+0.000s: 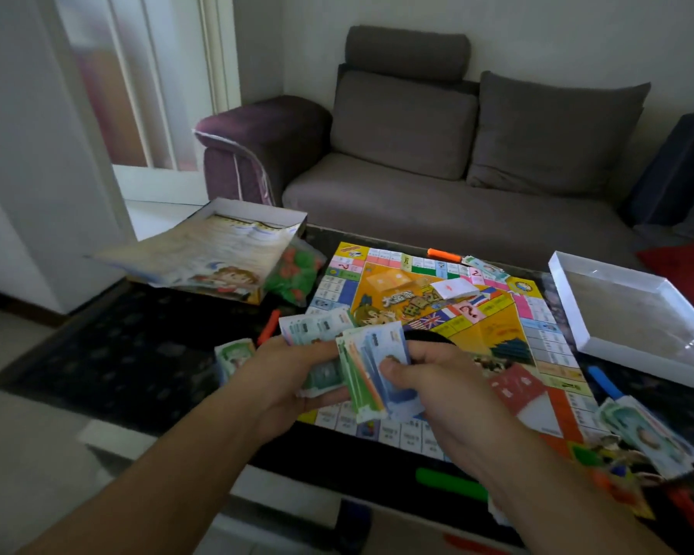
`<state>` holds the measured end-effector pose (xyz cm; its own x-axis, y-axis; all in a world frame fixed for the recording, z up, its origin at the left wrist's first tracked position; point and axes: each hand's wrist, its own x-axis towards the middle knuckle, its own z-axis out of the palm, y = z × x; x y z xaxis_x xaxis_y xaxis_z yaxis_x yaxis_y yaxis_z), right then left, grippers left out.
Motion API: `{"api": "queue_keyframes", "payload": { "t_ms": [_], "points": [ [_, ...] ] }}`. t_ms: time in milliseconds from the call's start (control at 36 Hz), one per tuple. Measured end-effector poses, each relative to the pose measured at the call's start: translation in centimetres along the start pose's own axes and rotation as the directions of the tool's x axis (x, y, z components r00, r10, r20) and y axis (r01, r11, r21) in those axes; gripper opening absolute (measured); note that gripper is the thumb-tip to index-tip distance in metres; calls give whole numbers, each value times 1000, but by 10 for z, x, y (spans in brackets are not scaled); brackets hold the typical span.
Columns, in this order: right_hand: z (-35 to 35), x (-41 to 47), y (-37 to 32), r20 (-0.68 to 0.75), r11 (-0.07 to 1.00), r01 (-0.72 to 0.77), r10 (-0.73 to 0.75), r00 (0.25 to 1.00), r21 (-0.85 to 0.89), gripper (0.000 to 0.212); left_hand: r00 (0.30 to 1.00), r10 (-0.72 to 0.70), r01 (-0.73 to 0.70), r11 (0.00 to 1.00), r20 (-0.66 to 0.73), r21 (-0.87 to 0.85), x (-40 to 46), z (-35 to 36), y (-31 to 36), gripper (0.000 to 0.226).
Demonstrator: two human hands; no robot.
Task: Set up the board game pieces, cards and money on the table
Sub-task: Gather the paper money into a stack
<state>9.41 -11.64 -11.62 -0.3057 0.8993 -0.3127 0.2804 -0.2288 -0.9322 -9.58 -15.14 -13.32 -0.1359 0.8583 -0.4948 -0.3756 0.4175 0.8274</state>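
Gripping a fanned wad of green and blue paper play money point(367, 374) over the near edge of the colourful square game board point(437, 334), left hand point(285, 378) and right hand point(445, 390) both clasp notes. Beyond-left, an open cardboard box point(225, 250) holds printed sheets; a bag of red and green tokens point(297, 272) leans beside it on the dark glass table point(137, 346).

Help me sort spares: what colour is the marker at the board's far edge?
Orange marker, clearest in the head view.
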Motion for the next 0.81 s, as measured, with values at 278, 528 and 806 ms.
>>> {"api": "queue_keyframes", "payload": {
  "t_ms": [278, 528, 806],
  "points": [
    [87, 42, 0, 11, 993, -96, 97, 995, -74, 34, 948, -23, 12, 999, -318, -38, 8, -105, 24, 23],
    [140, 67, 0, 54, 968, -155, 169, 984, -199, 12, 913, -53, 45, 999, -404, -30, 10, -143, 35, 19],
    [74, 36, 2, 42, 995, -28, 33, 999, -100, 13, 984, 110, -94, 989, -142, 112, -4, -95, 42, 21]
  ]
}}
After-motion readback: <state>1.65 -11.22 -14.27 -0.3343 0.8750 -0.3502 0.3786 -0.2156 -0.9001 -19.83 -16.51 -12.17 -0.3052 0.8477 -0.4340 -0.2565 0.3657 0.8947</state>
